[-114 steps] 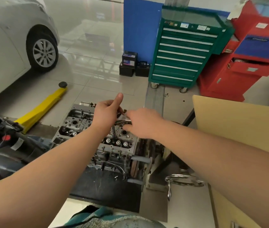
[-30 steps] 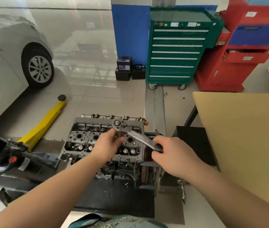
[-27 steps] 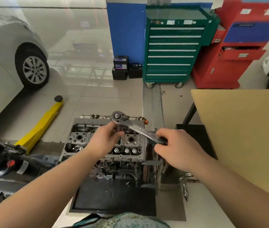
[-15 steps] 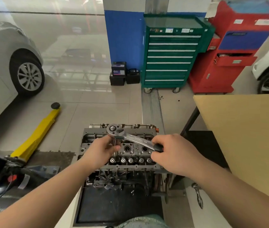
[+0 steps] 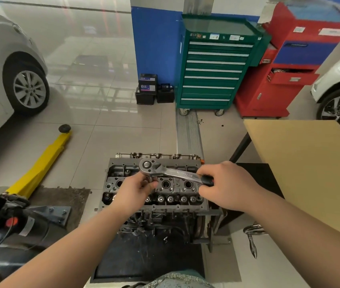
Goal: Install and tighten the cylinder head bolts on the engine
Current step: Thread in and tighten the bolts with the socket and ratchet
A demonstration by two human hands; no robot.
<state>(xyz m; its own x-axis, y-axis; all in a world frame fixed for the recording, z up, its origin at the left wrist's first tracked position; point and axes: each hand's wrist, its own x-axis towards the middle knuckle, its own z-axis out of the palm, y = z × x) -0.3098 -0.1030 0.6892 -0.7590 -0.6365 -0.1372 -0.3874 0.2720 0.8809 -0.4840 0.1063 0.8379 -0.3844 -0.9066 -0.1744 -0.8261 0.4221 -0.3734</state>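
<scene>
Cylinder head [image 5: 171, 190] now centered; ratchet [image 5: 171, 172] grip unchanged.

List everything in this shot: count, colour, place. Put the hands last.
cylinder head: 1, dark grey, centre, on the engine
ratchet wrench: 1, silver with black grip, over the head
tool cabinet: 1, green, back centre
red cabinet: 1, red, back right
batteries: several, black, by the blue wall
floor jack: 1, yellow, left floor
cars: 2, white, far left and far right
board: 1, tan, right
left hand: grips below the ratchet head
right hand: grips the handle
</scene>
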